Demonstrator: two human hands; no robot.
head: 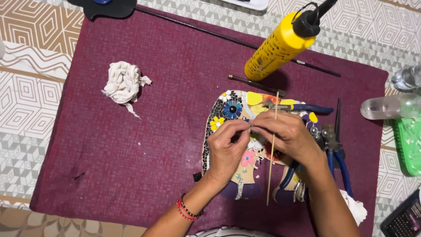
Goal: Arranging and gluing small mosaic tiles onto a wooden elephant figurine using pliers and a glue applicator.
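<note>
My left hand (228,147) and my right hand (287,134) meet fingertip to fingertip over a colourful mosaic piece (228,109) with flower tiles on the maroon mat (131,131). Both pinch something very small between them, too tiny to identify. My right hand also holds a thin wooden stick (272,149) that runs upright across it. Blue-handled nippers (307,107) lie across the mosaic's top, just beyond my right hand. The left wrist wears red and black bead bracelets.
A yellow glue bottle (280,44) with a black nozzle stands behind the mosaic. A crumpled white cloth (125,83) lies at left. Blue-handled pliers (337,145), a long black rod (197,28), a clear bottle (390,106) and a green basket (408,140) sit at right.
</note>
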